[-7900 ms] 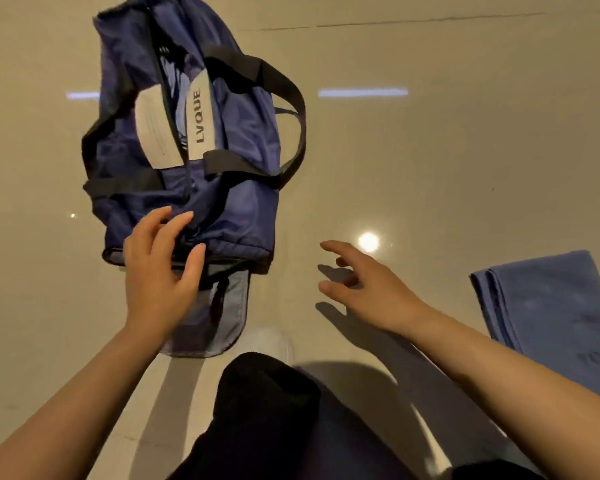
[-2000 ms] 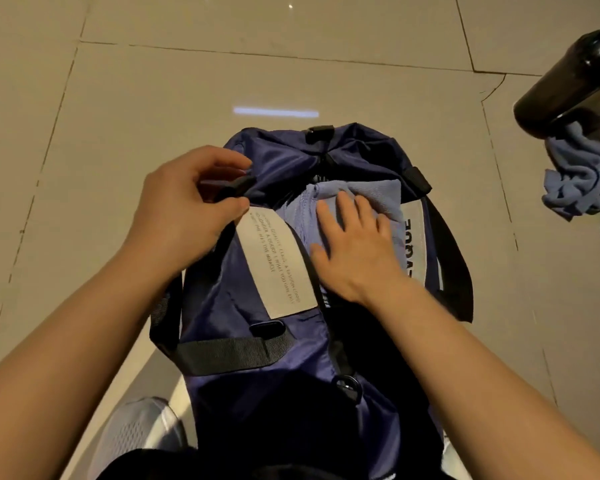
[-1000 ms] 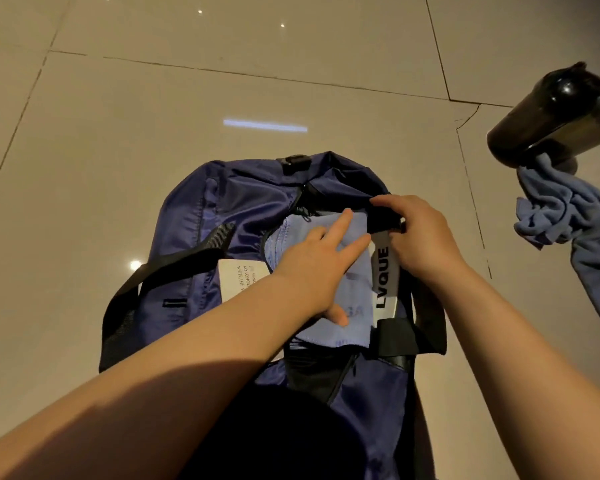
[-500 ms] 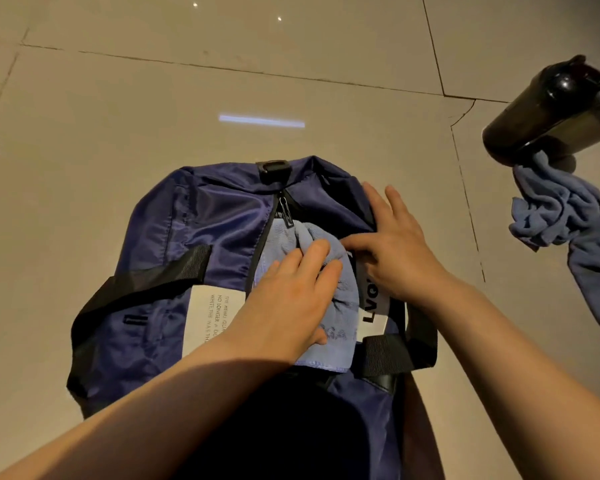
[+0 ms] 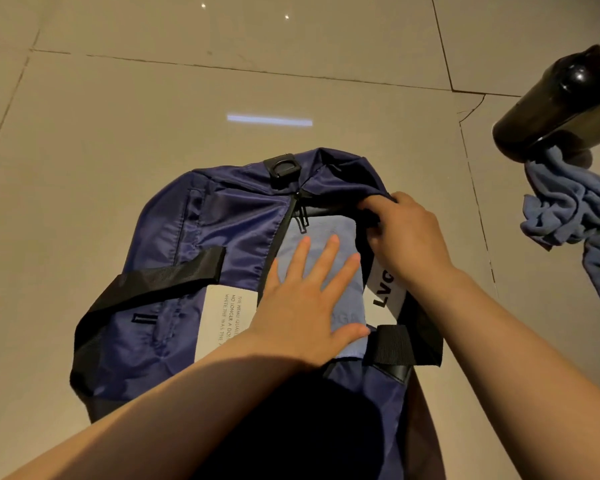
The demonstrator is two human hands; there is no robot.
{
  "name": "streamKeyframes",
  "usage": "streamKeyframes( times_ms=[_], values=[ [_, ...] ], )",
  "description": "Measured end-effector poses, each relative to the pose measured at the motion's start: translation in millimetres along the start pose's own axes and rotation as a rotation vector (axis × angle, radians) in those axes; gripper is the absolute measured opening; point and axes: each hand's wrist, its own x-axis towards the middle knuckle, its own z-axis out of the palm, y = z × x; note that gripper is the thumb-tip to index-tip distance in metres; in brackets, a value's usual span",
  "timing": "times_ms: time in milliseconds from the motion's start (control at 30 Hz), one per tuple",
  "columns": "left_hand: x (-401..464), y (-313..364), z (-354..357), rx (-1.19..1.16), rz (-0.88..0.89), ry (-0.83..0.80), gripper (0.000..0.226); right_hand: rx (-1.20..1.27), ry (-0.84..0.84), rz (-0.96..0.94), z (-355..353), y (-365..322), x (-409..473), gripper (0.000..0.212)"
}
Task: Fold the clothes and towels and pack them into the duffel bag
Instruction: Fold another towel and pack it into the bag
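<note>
Navy duffel bag (image 5: 201, 244) lies on tiled floor (image 5: 118, 116), zip open. My left hand (image 5: 305, 306) lies flat, fingers straight, pressing folded blue towel (image 5: 329, 230) down inside the opening. Right hand (image 5: 409, 237) w/ curled grip pinches bag's right edge. Far right: crumpled blue cloth (image 5: 568, 216) on floor, touching dark bottle (image 5: 561, 102).

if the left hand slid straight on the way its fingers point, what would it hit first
Probably the zipper pull at the far end of the bag opening, just beyond the left hand flat on the towel; depth is unclear.
</note>
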Motion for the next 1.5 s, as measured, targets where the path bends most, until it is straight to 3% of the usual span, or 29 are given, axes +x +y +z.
streamKeyframes(
  times_ms=[167, 333, 467, 600, 667, 733, 800, 900, 967, 1133, 1200, 1267, 1367, 1433, 1500],
  values=[
    [30.1, 9.6, -13.9, -0.077, -0.132, -0.157, 0.11, 0.102, -0.037, 0.018, -19.0, -2.2, 4.7, 0.043],
    [42.2, 7.5, -19.5, -0.074, -0.11, -0.165, 0.117, 0.232, -0.025, 0.075, -36.3, 0.3, 4.1, 0.04],
    [38.8, 13.1, -12.7, 0.0, -0.089, -0.057, 0.101, 0.307, -0.129, 0.04, -30.1, -2.7, -0.3, 0.044],
    [2.9, 17.3, 2.7, 0.057, -0.031, 0.192, 0.067, 0.57, -0.133, 0.029, -34.6, 5.0, -27.6, 0.054],
    [-15.7, 18.0, 10.0, 0.091, 0.02, 0.224, 0.064, 0.622, -0.08, 0.082, -27.2, 13.5, -57.5, 0.068],
    [-28.0, 19.5, 10.2, 0.123, 0.12, 0.249, 0.06, 0.644, -0.12, 0.121, -12.1, 14.6, -89.9, 0.092],
    [-41.4, 19.3, -6.3, 0.144, 0.205, 0.354, 0.047, 0.693, -0.155, 0.164, -3.0, 13.2, -106.3, 0.102],
    [-64.6, -2.5, -29.6, 0.112, -0.013, 0.448, 0.03, 0.855, -0.181, 0.208, -22.2, 14.2, -112.0, 0.101],
    [-77.4, -23.2, -31.7, 0.033, -0.218, 0.409, 0.037, 0.909, -0.217, 0.204, -45.0, 13.6, -117.4, 0.101],
    [-86.9, -31.7, -17.7, -0.318, -0.282, 0.409, 0.05, 1.038, -0.398, 0.134, -49.4, -18.8, -129.1, 0.097],
    [-92.7, -32.6, -27.5, -0.511, -0.262, 0.466, 0.055, 0.984, -0.465, 0.154, -29.9, -33.9, -134.2, 0.094],
    [-101.2, -33.1, -41.8, -0.706, -0.242, 0.561, 0.053, 0.709, -0.449, 0.12, -10.8, -45.4, -138.8, 0.093],
    [-109.0, -34.6, -47.6, -0.919, -0.195, 0.622, 0.043, 0.293, -0.235, 0.089, 3.1, -47.3, -149.4, 0.092],
    [-111.4, -40.1, -34.2, -0.735, -0.132, 0.558, 0.043, 0.147, -0.064, 0.045, 6.1, -45.5, -157.9, 0.095],
    [-111.2, -47.5, -6.5, -0.338, -0.089, 0.391, 0.07, 0.07, 0.062, -0.035, 13.2, -45.9, -164.9, 0.093]
  ],
)
